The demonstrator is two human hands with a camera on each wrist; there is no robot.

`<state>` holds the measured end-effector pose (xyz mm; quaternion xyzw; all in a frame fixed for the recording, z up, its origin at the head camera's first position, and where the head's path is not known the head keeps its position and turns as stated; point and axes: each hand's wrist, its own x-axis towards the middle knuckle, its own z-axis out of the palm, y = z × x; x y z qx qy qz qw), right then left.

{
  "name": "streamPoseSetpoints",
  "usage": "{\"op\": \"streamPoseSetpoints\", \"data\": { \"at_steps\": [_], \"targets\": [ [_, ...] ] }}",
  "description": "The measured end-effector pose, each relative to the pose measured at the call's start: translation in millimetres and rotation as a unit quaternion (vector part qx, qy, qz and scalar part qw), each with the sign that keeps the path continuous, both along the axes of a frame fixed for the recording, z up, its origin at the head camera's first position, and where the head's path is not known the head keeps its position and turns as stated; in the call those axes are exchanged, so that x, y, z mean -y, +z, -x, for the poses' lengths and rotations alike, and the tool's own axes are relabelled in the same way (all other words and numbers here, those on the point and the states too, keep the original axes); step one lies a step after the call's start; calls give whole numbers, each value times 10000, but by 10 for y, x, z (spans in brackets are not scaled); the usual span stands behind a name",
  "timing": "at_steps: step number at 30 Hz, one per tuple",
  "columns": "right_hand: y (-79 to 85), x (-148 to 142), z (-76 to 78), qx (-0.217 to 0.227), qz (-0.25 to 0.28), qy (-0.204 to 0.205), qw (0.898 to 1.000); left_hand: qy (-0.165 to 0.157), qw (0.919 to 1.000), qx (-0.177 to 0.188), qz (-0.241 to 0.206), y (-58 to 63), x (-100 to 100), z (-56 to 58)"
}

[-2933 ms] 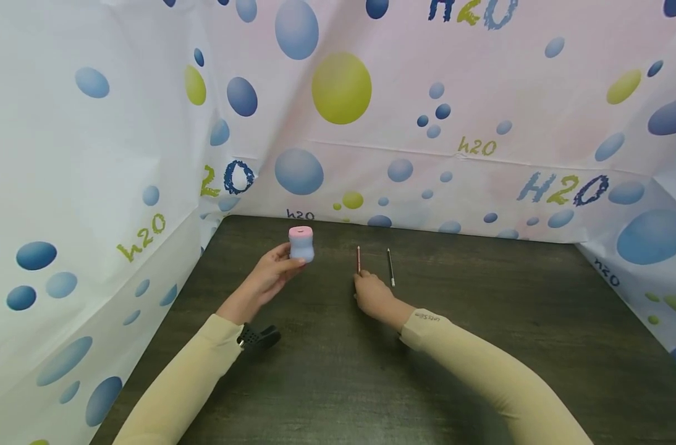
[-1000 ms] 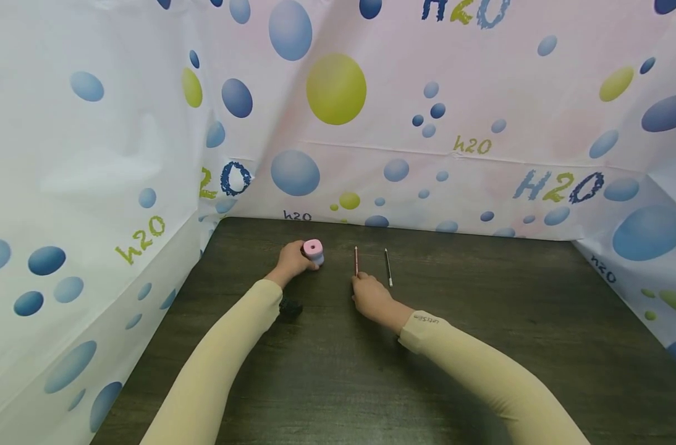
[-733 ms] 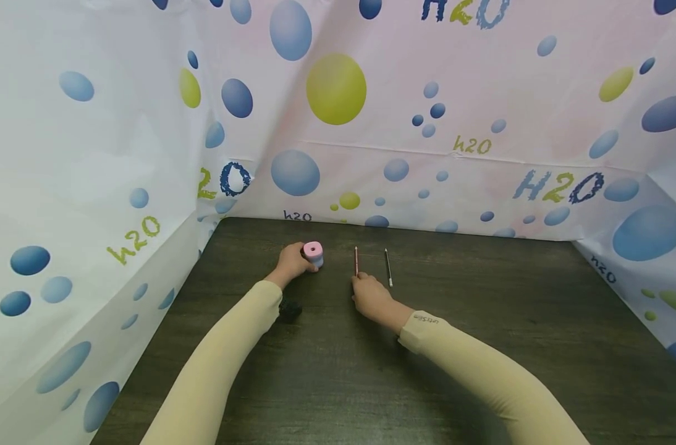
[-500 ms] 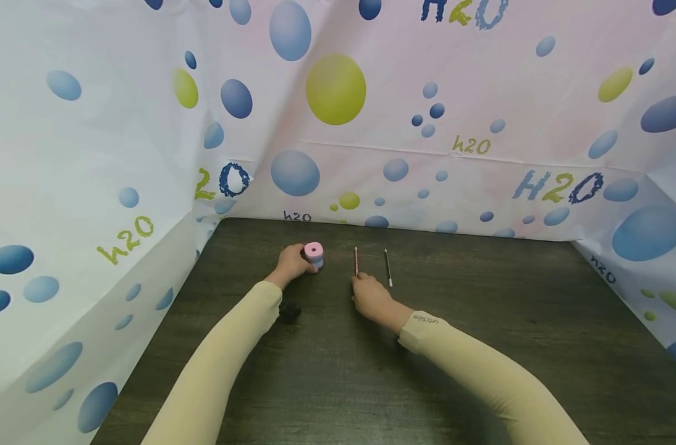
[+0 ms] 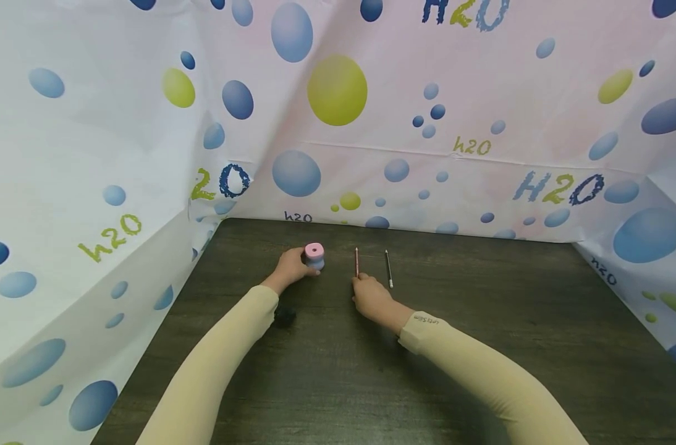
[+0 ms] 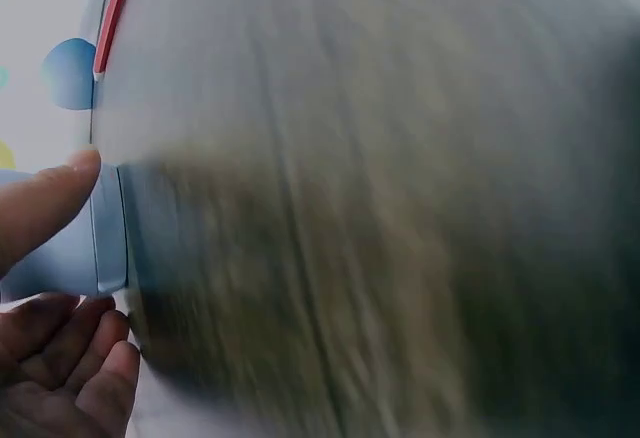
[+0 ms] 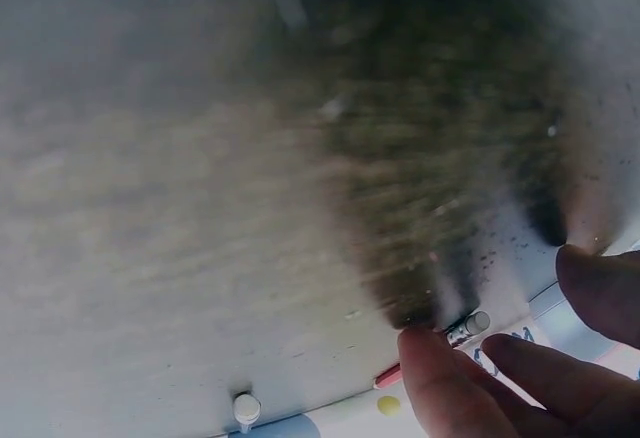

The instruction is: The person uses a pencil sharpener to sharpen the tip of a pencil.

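Observation:
A pencil sharpener (image 5: pixel 314 255) with a pink top and blue body stands upright on the dark table. My left hand (image 5: pixel 290 267) is beside it; in the left wrist view the thumb (image 6: pixel 48 208) overlaps its blue side, while the loosely bent fingers lie just past its edge. My right hand (image 5: pixel 373 299) rests at the near end of a red pencil (image 5: pixel 357 261). In the right wrist view its fingertips are right at the pencil's white end (image 7: pixel 478 323), with the thumb (image 7: pixel 605 293) apart. A black pencil (image 5: pixel 389 267) lies to the right.
The dark wooden table (image 5: pixel 516 321) reaches back to a white sheet (image 5: pixel 471 80) printed with blue and green bubbles, which also closes in both sides. A black strap-like thing (image 5: pixel 285 316) shows under the left wrist.
The left hand has lowered the pencil sharpener from above the table and stood it upright, then loosened and drawn slightly left. The right hand stays at the red pencil.

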<state>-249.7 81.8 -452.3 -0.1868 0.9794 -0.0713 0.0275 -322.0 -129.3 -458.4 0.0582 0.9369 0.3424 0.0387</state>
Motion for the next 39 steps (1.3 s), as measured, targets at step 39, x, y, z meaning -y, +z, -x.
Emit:
{"op": "streamPoseSetpoints", "data": {
  "at_steps": [39],
  "targets": [
    [90, -192, 23, 80, 422, 39, 9991, -1368, 9607, -354, 2388, 229, 158, -430]
  ]
}}
